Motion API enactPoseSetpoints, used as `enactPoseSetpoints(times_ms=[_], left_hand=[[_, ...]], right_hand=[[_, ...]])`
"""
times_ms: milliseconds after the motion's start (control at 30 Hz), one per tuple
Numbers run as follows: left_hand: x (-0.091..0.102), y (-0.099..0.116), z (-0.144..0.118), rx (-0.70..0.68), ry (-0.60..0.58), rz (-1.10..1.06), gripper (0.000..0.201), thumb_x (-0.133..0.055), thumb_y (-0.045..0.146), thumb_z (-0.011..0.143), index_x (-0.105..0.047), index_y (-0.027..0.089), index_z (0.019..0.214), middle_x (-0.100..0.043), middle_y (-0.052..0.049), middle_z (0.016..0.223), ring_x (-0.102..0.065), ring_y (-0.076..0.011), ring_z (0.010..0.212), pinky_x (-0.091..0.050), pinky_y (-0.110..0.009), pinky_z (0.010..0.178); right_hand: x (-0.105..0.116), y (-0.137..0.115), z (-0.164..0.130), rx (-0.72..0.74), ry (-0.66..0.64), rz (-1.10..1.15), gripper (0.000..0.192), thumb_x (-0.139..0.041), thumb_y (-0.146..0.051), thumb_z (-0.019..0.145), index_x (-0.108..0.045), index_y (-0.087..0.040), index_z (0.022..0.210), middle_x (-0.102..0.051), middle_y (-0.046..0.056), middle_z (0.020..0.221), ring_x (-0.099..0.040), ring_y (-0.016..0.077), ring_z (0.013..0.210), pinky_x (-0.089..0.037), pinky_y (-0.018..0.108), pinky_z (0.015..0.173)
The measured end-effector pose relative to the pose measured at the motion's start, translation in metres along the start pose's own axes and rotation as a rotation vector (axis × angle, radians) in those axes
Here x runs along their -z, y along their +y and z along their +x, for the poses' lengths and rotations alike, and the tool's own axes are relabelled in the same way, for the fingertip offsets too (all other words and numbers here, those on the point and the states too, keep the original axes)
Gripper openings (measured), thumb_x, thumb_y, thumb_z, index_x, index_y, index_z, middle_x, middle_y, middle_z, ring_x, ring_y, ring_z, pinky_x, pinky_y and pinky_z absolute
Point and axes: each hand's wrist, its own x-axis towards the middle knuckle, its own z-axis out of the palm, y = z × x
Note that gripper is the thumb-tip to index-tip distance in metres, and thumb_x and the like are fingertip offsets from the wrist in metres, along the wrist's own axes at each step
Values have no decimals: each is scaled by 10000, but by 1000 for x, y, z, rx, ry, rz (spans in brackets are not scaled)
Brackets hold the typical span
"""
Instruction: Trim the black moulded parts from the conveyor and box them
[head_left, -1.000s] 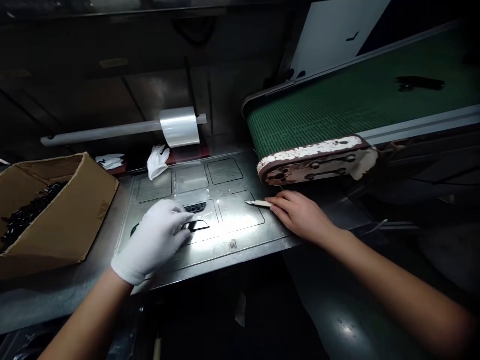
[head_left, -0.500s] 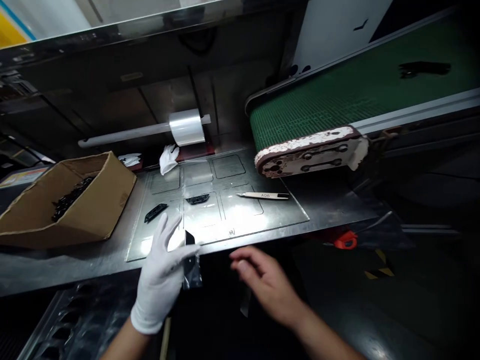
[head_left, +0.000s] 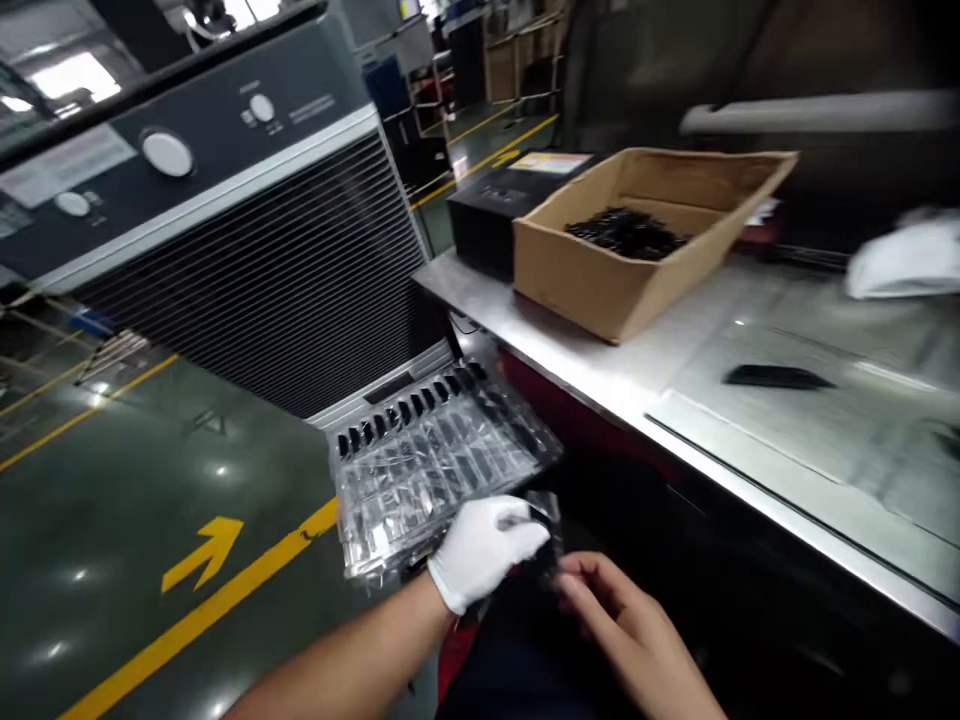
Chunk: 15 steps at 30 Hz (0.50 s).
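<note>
My left hand [head_left: 480, 550], in a white glove, is closed on a small black part in clear film [head_left: 546, 515], thumb and fingers on its left side. My bare right hand [head_left: 630, 625] pinches the lower right edge of that film between thumb and fingertips. Just beyond my left hand lies a clear plastic tray [head_left: 360, 545] with rows of black parts, partly under loose clear film. On the metal bench to the right rests another black part [head_left: 778, 377], apart from both hands.
A cardboard box [head_left: 577, 295] of black pieces stands on the metal bench [head_left: 480, 290], beside a black box [head_left: 480, 225]. A large grey machine [head_left: 285, 270] with a slatted front rises at left. Yellow lines and an arrow [head_left: 202, 552] mark the green floor. A white glove [head_left: 907, 258] lies at right.
The view has swung left from the conveyor and bench to the tray. My left hand has closed on the wrapped part, and my right hand has come over to its film.
</note>
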Motion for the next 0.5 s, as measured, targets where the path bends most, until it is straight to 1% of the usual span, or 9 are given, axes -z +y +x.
enactPoseSetpoints(times_ms=[67,133,167,200,233,267,333,433,500], left_hand=[[50,-33,-4,119,161,-19,234,-745,324,927,-679,147,789,-668,19,711,-649,-136,660,-562,-286,639],[98,-64,1,220,349,-41,244,-696,368,970,-672,143,879,-675,3,789,-650,-141,694,-572,-305,663],[117,-77,9,261,419,-54,245,-680,378,982,-672,141,919,-681,-8,833,-653,-144,715,-577,-313,676],[130,-89,22,291,471,-70,243,-666,382,992,-673,141,963,-688,-18,877,-660,-149,742,-585,-323,695],[137,-97,39,313,503,-83,243,-660,383,996,-672,141,991,-690,-26,906,-666,-154,764,-591,-330,708],[137,-102,59,328,514,-94,245,-662,384,995,-674,141,1015,-694,-33,934,-672,-160,786,-596,-337,720],[120,-103,105,343,491,-99,262,-672,394,988,-678,142,1059,-702,-47,982,-682,-171,825,-604,-349,738],[73,-89,171,358,397,-64,312,-659,420,994,-674,147,1144,-708,-69,1062,-694,-189,879,-614,-371,767],[44,-78,200,383,319,-8,327,-648,419,1001,-667,149,1185,-707,-81,1103,-699,-198,907,-618,-385,785]], right_hand=[[-9,13,6,-64,-39,-5,588,-592,-716,916,-615,-276,1305,-757,80,1171,-730,243,990,-592,290,820],[-8,27,8,-123,-30,-13,651,-558,-746,915,-589,-273,1361,-751,95,1236,-739,247,1013,-602,300,838],[-4,35,8,-146,-21,-24,657,-542,-755,916,-598,-266,1351,-756,96,1225,-743,243,993,-605,298,826],[2,42,8,-162,-6,-39,653,-530,-759,918,-614,-260,1331,-765,93,1197,-746,238,966,-606,295,810],[8,49,6,-168,12,-62,641,-524,-754,922,-632,-257,1311,-774,87,1164,-747,232,940,-605,290,799],[14,55,4,-167,33,-93,620,-524,-743,928,-651,-257,1292,-782,78,1134,-747,227,922,-602,286,803],[25,65,-4,-158,81,-167,576,-538,-719,933,-691,-267,1254,-791,63,1108,-748,225,920,-596,282,830],[35,77,-24,-179,165,-228,547,-554,-713,925,-729,-281,1212,-790,57,1149,-747,242,990,-585,284,885],[40,88,-40,-220,223,-196,562,-559,-724,914,-732,-280,1212,-793,63,1145,-747,257,1016,-586,292,891]])
